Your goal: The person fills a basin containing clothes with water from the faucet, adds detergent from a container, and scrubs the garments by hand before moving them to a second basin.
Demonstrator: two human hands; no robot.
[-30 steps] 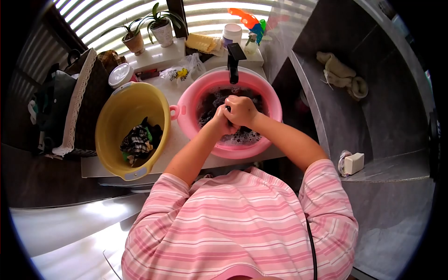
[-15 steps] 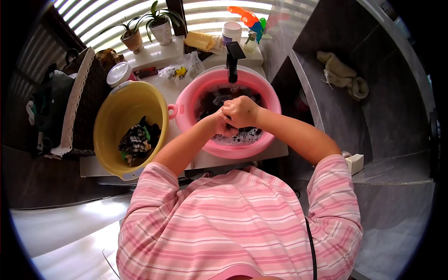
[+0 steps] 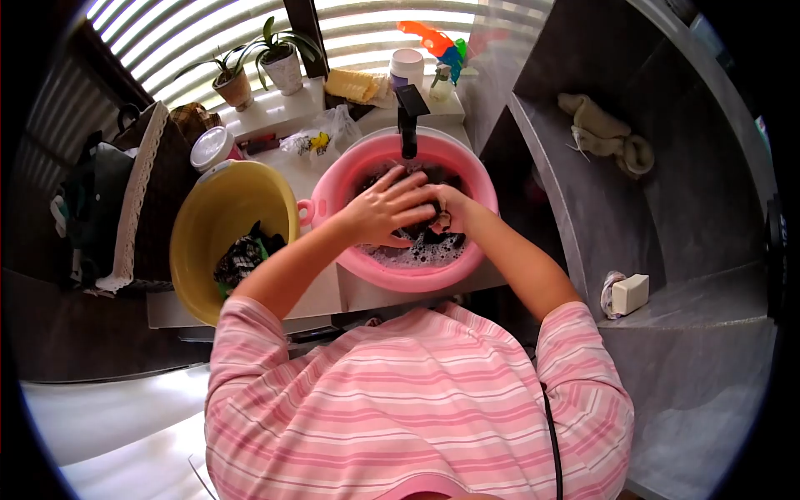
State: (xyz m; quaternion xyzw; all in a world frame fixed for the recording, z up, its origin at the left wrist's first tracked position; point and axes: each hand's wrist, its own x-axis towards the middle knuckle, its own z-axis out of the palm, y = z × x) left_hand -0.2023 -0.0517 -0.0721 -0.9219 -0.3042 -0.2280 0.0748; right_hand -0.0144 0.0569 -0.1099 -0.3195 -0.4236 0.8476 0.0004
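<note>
A pink basin (image 3: pixel 408 279) holds dark, sudsy water with dark cloth (image 3: pixel 372 177) in it, under a black faucet (image 3: pixel 407 125). Over the water my left hand (image 3: pixel 390 207) is open, its fingers spread and palm down. Close against its fingertips, my right hand (image 3: pixel 450 208) is closed on a small bunch of wet cloth (image 3: pixel 441 222), dark with a pale part. The fingers of my right hand are partly hidden. To the left stands a yellow basin (image 3: pixel 208 208) with dark checked cloth (image 3: pixel 240 257) lying at its bottom.
Behind are two potted plants (image 3: pixel 284 70), a yellow cloth (image 3: pixel 351 84), a white jar (image 3: pixel 407 67) and a plastic bag (image 3: pixel 338 127). A lidded tub (image 3: pixel 212 147) and lace-edged basket (image 3: pixel 137 200) stand left. Soap (image 3: pixel 630 294) and a beige cloth (image 3: pixel 598 127) rest on the right ledges.
My hands were clasped together over the basin. Now they have come apart a little; my left hand has opened with its fingers spread, and pale cloth shows at my right hand.
</note>
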